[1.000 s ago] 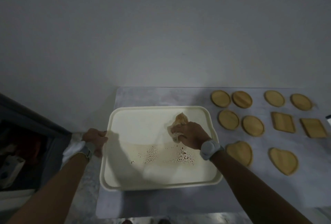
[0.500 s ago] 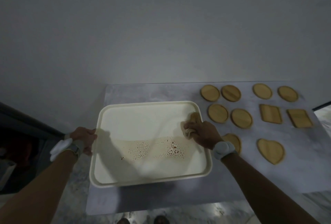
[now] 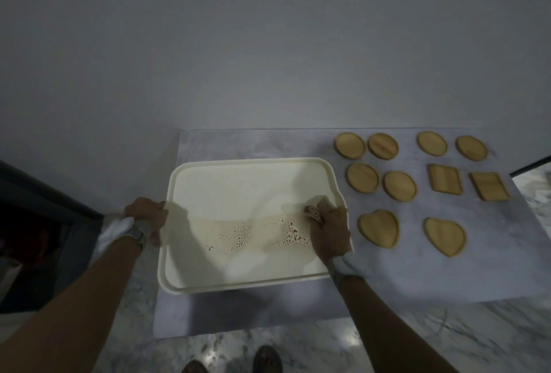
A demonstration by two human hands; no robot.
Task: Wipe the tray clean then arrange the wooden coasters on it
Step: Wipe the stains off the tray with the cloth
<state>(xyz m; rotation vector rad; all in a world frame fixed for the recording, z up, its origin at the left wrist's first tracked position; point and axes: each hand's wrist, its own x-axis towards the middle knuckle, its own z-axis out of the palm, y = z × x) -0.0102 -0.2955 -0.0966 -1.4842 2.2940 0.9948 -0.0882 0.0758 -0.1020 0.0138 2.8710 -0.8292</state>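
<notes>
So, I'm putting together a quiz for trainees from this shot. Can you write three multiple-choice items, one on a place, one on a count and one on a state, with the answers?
1. Where do the wooden coasters lie relative to the cream tray?
A on it
B on the table to its left
C on the table to its right

2. How many heart-shaped coasters are there?
A one
B two
C four

3. What state is the tray floor in?
A spotted with reddish-brown droplets
B spotless
C filled with coasters

Answers:
1. C: all ten sit on the marble table beyond the tray's right rim.
2. B: two hearts lie in the nearest row.
3. A: droplets show beside the crumpled cloth under the right hand, while the left hand grips the left rim.
</notes>
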